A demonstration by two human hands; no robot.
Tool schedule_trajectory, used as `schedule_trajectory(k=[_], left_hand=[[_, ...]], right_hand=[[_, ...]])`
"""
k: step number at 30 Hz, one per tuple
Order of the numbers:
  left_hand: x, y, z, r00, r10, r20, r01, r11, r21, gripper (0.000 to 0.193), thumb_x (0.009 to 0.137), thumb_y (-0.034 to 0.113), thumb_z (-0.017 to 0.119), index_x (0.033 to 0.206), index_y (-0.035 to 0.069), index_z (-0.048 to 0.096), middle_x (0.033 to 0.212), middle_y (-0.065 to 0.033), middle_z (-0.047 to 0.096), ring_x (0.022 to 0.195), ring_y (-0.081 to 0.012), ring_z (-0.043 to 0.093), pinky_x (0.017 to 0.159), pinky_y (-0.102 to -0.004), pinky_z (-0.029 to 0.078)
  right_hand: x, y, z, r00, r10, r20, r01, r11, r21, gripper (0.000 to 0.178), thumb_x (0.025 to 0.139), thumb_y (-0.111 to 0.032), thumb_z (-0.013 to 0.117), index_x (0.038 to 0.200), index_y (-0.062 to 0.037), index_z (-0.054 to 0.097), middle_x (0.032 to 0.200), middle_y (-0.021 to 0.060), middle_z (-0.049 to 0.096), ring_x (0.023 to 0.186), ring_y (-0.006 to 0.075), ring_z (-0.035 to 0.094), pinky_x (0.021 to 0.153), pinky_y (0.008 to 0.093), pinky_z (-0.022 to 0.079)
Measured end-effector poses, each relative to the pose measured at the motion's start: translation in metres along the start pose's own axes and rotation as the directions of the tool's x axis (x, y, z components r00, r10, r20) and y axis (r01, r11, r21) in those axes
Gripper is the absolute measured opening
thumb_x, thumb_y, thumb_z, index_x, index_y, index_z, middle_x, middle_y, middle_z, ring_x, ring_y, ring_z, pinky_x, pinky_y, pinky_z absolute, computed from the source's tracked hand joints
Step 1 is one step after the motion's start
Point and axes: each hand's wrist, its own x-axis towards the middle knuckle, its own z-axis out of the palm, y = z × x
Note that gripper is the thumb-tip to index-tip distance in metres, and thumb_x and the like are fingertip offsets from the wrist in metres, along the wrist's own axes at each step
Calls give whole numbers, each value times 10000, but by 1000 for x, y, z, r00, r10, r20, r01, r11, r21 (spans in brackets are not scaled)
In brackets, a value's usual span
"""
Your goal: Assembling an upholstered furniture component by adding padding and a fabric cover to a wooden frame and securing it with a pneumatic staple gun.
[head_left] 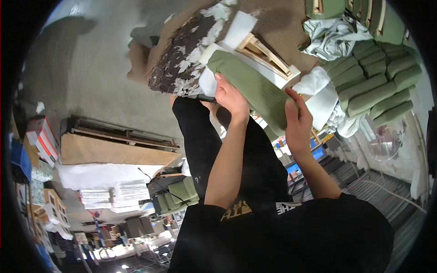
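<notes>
A long padded piece (250, 86) in ribbed green fabric lies slantwise in front of me, with white foam showing at its far left end. My left hand (232, 98) grips its near edge, thumb on top and the other fingers hidden underneath. Around the right end closes my right hand (298, 120), its thumb and fingers on either side of the cover. Just beyond the piece, a small slatted wooden frame (266, 54) rests on white foam (241, 28).
Farther left is a surface with a ragged brown and white covering (182, 59). To the right sit stacked green cushions (378, 79), a crumpled pale green cloth (337, 36) and white wadding (314, 82). A fan (386, 141) stands by the wall.
</notes>
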Motion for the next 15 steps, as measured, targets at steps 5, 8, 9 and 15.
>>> schedule_trajectory(k=[5,8,9,15], left_hand=[[17,4,20,1000,-8,-10,9,988,153,595,1042,451,370,931,-64,647,835,-55,665,739,-135,578,688,-299,464],[13,4,24,998,-27,-62,37,985,166,631,1019,501,395,978,-72,654,899,-83,674,806,-158,589,737,-311,465],[16,4,20,998,-21,-59,32,983,179,631,1019,501,395,978,-72,654,899,-83,674,806,-158,589,737,-311,465],[32,44,41,882,-402,247,352,909,223,691,933,570,529,1049,-102,643,1041,-143,669,927,-216,625,789,-390,485]], right_hand=[[36,5,30,937,-230,-262,257,963,75,277,928,-230,606,1026,17,684,801,136,674,726,175,641,684,308,506],[50,19,14,922,-309,-234,314,949,-19,241,922,-206,608,991,10,691,784,127,661,691,177,633,658,299,499],[57,14,5,940,-276,-201,279,960,-14,206,916,-175,612,961,9,695,786,131,658,659,186,626,636,291,491],[130,35,-29,704,-666,-246,623,746,-235,173,934,-115,570,996,-34,710,919,94,703,828,176,667,778,276,505]])
